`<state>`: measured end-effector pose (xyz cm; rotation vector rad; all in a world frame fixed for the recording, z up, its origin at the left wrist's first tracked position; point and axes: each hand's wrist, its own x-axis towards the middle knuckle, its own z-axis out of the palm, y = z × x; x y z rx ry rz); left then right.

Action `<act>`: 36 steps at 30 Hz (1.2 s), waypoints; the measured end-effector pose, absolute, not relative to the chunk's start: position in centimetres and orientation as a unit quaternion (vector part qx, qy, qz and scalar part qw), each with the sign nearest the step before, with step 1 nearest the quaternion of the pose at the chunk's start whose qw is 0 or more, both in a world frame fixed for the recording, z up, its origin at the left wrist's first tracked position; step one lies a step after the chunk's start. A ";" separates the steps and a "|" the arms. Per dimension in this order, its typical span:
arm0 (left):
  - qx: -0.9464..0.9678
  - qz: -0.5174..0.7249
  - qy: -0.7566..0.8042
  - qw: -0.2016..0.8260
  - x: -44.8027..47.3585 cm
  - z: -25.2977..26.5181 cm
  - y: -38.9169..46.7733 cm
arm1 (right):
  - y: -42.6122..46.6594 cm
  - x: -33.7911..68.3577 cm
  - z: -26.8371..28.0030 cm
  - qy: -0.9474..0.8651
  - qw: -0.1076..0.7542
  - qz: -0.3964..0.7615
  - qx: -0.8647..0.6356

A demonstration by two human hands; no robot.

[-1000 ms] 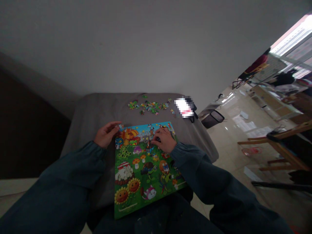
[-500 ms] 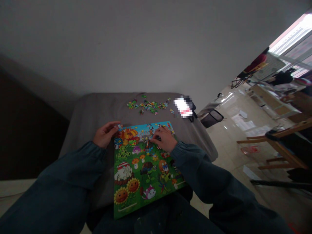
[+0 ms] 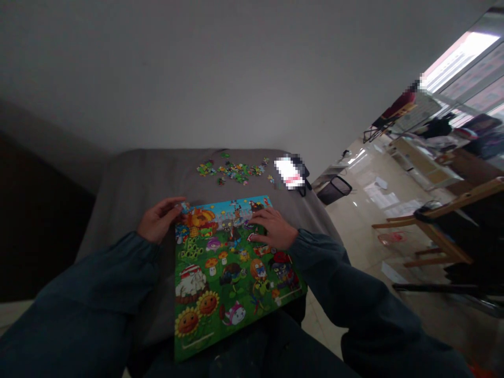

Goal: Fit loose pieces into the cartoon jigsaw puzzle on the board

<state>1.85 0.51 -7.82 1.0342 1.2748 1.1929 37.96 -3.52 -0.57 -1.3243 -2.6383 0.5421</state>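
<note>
A colourful jigsaw puzzle (image 3: 232,262) with cartoon plants and zombies on green lies tilted toward me, its near edge over my lap. At its top left corner my left hand (image 3: 158,220) pinches a small light-blue puzzle piece (image 3: 185,207) between thumb and fingers. My right hand (image 3: 274,229) rests over the upper right of the picture, fingers apart and bent slightly, covering part of it. No piece shows in the right hand. Beyond the puzzle, a pile of loose puzzle pieces (image 3: 238,170) is scattered on the grey cloth.
A grey cloth (image 3: 129,178) covers the table, which stands against a wall (image 3: 220,73). A bright, pixelated object (image 3: 289,173) lies at the table's far right. On the right are a wooden chair (image 3: 452,220) and a tiled floor (image 3: 362,210).
My right hand has moved slightly right across the puzzle, and its pinched fingers have spread. The left hand keeps its pinch at the corner. The whole view has shifted a little.
</note>
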 end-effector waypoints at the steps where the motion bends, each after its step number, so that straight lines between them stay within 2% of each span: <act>1: 0.433 0.500 0.534 0.527 1.8 -7.9 0.5 | -3.8 37.9 -0.9 -0.879 0.066 0.179 -0.437; 15: 0.441 0.501 0.532 0.522 1.8 -7.9 0.5 | -4.0 35.1 -2.1 -0.891 0.042 0.150 -0.426; 36: 0.432 0.503 0.533 0.525 2.1 -7.4 0.3 | -3.0 35.2 -2.5 -0.867 0.069 0.178 -0.460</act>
